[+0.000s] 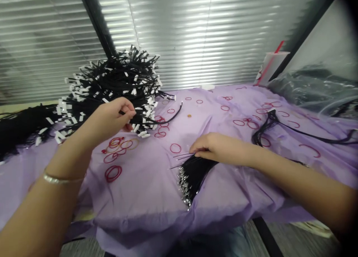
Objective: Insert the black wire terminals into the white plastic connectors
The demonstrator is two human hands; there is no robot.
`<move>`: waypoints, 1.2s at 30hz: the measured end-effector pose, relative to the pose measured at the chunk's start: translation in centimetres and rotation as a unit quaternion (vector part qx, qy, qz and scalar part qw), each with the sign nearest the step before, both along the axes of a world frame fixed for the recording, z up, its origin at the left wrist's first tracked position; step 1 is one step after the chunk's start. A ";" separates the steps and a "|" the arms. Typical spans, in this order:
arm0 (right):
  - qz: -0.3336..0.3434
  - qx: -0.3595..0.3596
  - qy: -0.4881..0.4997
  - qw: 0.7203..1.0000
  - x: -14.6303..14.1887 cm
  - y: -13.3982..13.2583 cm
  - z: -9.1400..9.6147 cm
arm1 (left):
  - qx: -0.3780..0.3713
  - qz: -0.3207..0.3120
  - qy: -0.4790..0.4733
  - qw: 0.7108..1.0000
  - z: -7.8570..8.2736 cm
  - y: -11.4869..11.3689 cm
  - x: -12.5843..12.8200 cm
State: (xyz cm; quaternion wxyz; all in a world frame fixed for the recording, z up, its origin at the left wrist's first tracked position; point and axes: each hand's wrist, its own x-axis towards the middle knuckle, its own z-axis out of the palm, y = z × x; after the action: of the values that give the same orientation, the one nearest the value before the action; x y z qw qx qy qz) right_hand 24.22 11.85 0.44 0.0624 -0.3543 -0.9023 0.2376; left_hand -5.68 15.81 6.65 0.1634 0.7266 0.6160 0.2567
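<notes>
My left hand point(119, 113) is closed in a pinch on a black cable point(169, 119), whose free end curves up to the right over the cloth. Just behind it rises a big heap of black cables with white connectors point(120, 81). My right hand point(208, 147) rests with curled fingers at the top of a bundle of black wires point(197, 171), its fingers closed on several strands. Shiny metal tips point(184, 188) fan out at the bundle's near end. A few thin strands stick out left of my right fingertips.
Red rubber bands point(113, 173) lie scattered over the purple cloth point(145, 190). Another tied black cable bundle point(271, 117) is at the right. A cup with a red straw point(270, 68) stands at the back right, beside clear plastic bags point(316, 85). Window blinds point(181, 37) close off the back.
</notes>
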 end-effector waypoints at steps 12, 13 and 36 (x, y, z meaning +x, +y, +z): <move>-0.153 0.187 0.046 0.969 0.8 -1.3 7.7 | -0.122 -0.090 -0.355 0.922 -4.5 -2.8 6.6; -0.176 0.208 0.064 0.960 1.0 -1.5 8.7 | -0.154 -0.079 -0.393 0.903 -5.1 -3.0 7.0; -0.146 0.114 0.208 0.960 -1.5 -0.9 -0.9 | -0.390 -0.107 -0.491 0.772 -8.9 -4.0 9.0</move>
State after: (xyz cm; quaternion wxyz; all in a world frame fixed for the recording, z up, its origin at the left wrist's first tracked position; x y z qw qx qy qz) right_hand 22.74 10.97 -0.46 0.3232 -0.4156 -0.8287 0.1897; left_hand 3.30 11.76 -2.26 0.7390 0.4371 0.4175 0.2974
